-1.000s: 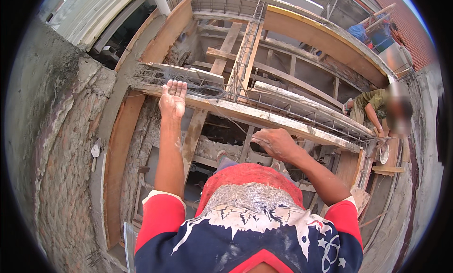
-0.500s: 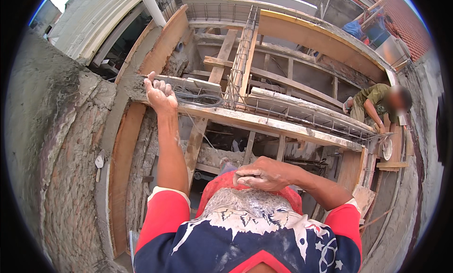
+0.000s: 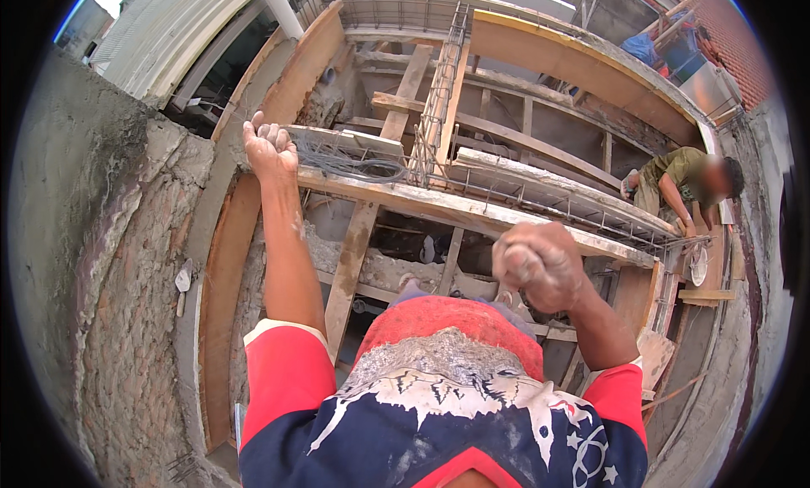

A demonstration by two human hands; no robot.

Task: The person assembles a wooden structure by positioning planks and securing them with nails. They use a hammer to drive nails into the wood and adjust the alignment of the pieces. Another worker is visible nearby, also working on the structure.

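Observation:
My left hand (image 3: 272, 148) is raised at the far left beside the top of a wooden form board, its dusty fingers curled in with one finger sticking up. Whatever it grips, if anything, is too small to make out. A loose coil of grey wire (image 3: 359, 166) lies right of it on the beam form (image 3: 506, 214). My right hand (image 3: 540, 264), slightly blurred, is a closed fist held over the near edge of that form, in front of my body. Its contents are hidden.
A trowel (image 3: 182, 281) rests on the wall ledge at left. Rebar cages (image 3: 439, 100) run along the beam forms, with openings and planks (image 3: 350, 269) below. At right a co-worker (image 3: 675, 180) crouches, hands at the beam end. A rough brick wall (image 3: 126, 302) borders the left.
My right hand has risen from near my chest and moved right and away from me. My left hand has shifted slightly left and up, still curled.

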